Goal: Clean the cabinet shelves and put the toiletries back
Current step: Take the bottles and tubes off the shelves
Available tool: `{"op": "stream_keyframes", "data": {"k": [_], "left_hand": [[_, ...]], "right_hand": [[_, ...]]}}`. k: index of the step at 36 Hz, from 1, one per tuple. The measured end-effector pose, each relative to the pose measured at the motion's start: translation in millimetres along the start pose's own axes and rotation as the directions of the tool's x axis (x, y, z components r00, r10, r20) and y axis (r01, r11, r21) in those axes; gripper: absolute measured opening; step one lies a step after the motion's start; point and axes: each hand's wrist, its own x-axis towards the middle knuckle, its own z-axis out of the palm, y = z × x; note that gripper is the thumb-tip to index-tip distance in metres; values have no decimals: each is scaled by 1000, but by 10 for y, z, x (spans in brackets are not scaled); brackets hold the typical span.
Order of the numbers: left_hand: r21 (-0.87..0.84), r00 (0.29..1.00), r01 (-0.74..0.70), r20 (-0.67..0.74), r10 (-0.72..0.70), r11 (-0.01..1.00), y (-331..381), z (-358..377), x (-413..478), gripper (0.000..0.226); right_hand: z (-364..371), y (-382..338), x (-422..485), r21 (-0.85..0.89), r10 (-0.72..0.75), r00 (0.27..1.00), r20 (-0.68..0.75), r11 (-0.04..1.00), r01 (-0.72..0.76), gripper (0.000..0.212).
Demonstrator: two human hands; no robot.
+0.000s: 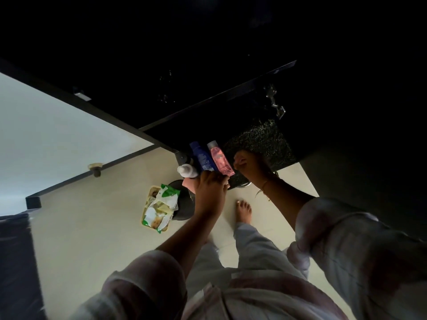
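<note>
Three toiletry bottles, a blue bottle (201,156), a pink bottle (221,160) and a white bottle (187,170), are bunched side by side in the left hand (211,187), whose fingers curl round their lower ends, up by the corner of the dark speckled counter (261,137). The right hand (248,163) rests on that counter edge with fingers curled; I cannot tell whether it holds anything. On the pale floor (97,227) below stands a yellow basket (149,199) with green-and-white packets (161,206), near a bare foot (243,211)
</note>
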Motion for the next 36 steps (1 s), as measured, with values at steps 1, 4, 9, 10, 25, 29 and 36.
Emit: {"op": "stream_keyframes", "data": {"k": [1,4,9,10,25,29,36], "left_hand": [[-9,1000,-3,-4,3,1000,-1,3,8,27],[-16,1000,-14,-10,14,1000,6,10,31,21],[-14,1000,-21,-7,21,1000,0,29,43,19],[-11,1000,-20,-1,20,1000,-5,35,44,19],[-49,999,-9,45,11,999,-84,93,26,33],[-55,999,-2,50,4,998,-88,101,30,34],[-55,997,-6,71,10,998,-104,103,24,40]], "right_hand": [[0,-30,4,-42,-24,1000,8,999,24,16],[-4,-103,12,-87,-69,997,25,994,71,16],[-7,-162,41,-119,-80,996,23,989,83,15],[-2,-169,51,-127,-87,996,26,988,89,14],[18,-139,88,-99,-110,994,15,989,111,10],[12,-132,73,-91,-113,993,20,989,115,11],[18,-104,29,-78,-118,993,17,990,119,9]]}}
